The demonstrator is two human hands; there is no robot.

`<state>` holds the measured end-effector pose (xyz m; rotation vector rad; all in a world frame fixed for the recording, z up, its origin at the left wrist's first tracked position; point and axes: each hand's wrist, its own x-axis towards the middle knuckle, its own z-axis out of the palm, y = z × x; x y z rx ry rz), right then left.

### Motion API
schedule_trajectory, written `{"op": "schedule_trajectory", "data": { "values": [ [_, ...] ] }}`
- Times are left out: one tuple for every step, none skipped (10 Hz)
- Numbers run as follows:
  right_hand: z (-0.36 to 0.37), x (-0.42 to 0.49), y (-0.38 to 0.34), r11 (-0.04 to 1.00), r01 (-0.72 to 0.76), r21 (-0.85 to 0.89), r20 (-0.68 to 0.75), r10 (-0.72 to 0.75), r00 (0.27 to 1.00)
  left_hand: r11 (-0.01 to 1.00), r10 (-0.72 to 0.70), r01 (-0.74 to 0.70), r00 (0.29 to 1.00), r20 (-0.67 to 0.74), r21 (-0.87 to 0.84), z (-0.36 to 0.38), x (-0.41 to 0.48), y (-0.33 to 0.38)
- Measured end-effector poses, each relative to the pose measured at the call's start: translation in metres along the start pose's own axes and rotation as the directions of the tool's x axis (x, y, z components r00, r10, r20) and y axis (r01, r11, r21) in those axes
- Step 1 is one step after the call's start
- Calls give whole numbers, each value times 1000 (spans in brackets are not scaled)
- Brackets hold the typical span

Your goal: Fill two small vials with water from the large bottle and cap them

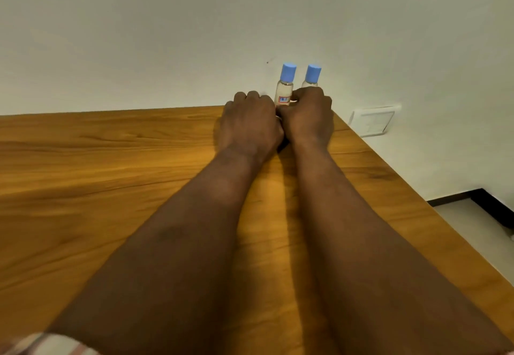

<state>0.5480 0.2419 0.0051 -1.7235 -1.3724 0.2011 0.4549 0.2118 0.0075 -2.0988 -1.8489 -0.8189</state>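
Two small vials stand upright side by side at the far edge of the wooden surface (111,159), just right of centre in the frame and close against the pale wall (167,34). Both wear blue caps: the left vial (284,91) shows a clear body with a small red and blue label low on its front, while the right vial (311,80) shows only its cap and clear shoulder above the knuckles in front of it. Both of the person's bare forearms reach up from the bottom of the frame and meet at the vials. The left hand (250,120) sits curled with knuckles up, just left of the labelled vial, its thumb side pressed against the other hand; its fingers are folded under, and I cannot tell whether its grip holds anything. The right hand (308,115) is curled around the base of the right vial, fingertips wrapped toward the labelled one too, but the closed fingers hide the contact, so its grip cannot be told for sure either. A white wall switch plate (371,120) sits at the right of the frame, beyond the corner of the surface. Dark skirting and pale floor show at the lower right, and a strip of checked sleeve (47,345) peeks in at the bottom left corner
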Motion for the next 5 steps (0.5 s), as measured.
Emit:
{"op": "schedule_trajectory", "data": {
  "values": [
    [1, -1, 2, 1000, 3, -21, -2, -3, 1000, 1000, 16, -16, 1000, -7, 2, 1, -1, 1],
    [1, -4, 3, 998, 8, -57, 6, -8, 1000, 1000, 20, -20, 1000, -10, 6, -4, -8, 2],
    [-4, -12, -1, 997, -16, -71, -2, 16, 1000, 1000, 13, -13, 1000, 18, 12, -12, -18, 4],
    [-9, -24, -2, 998, -13, -69, -36, 10, 999, 1000, 0, 0, 1000, 24, 2, -20, -29, 4],
    [-18, -42, -7, 992, 0, -123, -13, -2, 1000, 1000, -8, 7, 999, 39, 14, -27, -45, 7]
  ]
}}
